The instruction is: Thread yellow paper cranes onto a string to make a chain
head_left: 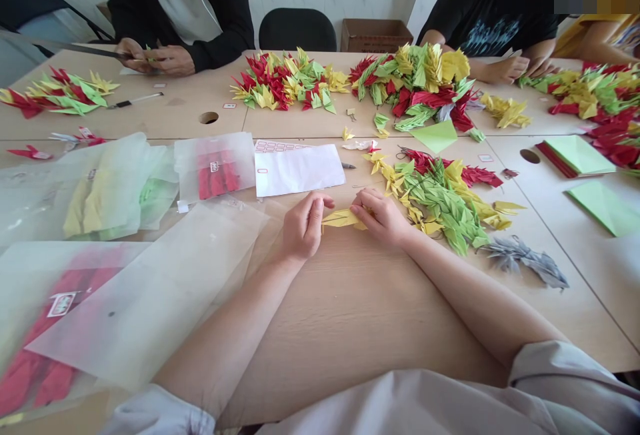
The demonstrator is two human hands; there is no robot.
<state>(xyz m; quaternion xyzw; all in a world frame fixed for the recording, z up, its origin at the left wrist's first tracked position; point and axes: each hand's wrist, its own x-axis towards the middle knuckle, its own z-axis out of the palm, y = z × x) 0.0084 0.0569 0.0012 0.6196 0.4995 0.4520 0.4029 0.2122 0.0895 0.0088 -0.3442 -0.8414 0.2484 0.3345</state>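
Note:
Both my hands meet over the table in front of me, with folded yellow paper (341, 219) stretched between them. My left hand (306, 223) has its fingers curled around the paper's left end. At the right end, my right hand (379, 216) pinches the paper between thumb and fingers. Just right of that hand lies a pile of green, yellow and red folded paper cranes (443, 201). A bundle of grey strings (525, 260) rests beside the pile. A white sheet of paper (300, 171) lies beyond my left hand.
Translucent plastic bags (150, 288) with red, yellow and green folded paper cover the left side. Crane piles (287, 81) line the far side. Green square paper (607, 208) lies at right. Two people sit opposite; a person's hands (160, 58) work at far left. A black chair (297, 29) stands behind.

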